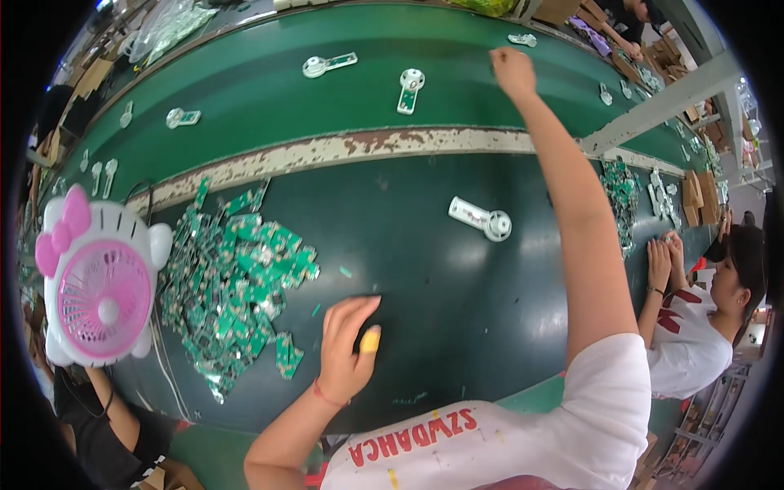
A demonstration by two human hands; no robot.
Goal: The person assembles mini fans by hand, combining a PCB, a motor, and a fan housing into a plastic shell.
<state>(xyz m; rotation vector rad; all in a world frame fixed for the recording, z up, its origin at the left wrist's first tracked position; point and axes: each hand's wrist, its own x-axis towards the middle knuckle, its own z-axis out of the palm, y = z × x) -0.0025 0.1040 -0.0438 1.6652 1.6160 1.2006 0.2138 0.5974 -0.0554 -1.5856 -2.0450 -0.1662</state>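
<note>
My left hand (347, 347) hovers over the dark table, thumb and fingers apart, holding nothing; yellow tape wraps its thumb. Beside it lies a heap of green circuit boards (245, 269). My right arm stretches far across to the green conveyor belt (253, 82), where my right hand (514, 72) bends down, its fingertips mostly hidden. Just beyond it on the belt is a white plastic fan housing (522, 39), apart from the hand. Another white fan housing (482, 219), a handle with a round end, lies on the table between my arms.
A white and pink desk fan (104, 282) stands at the left. More housings, such as one with a green board (410, 90), ride the belt. A chipped rail (351, 147) divides belt and table. A metal post (661, 102) rises at right, near a seated co-worker (694, 318).
</note>
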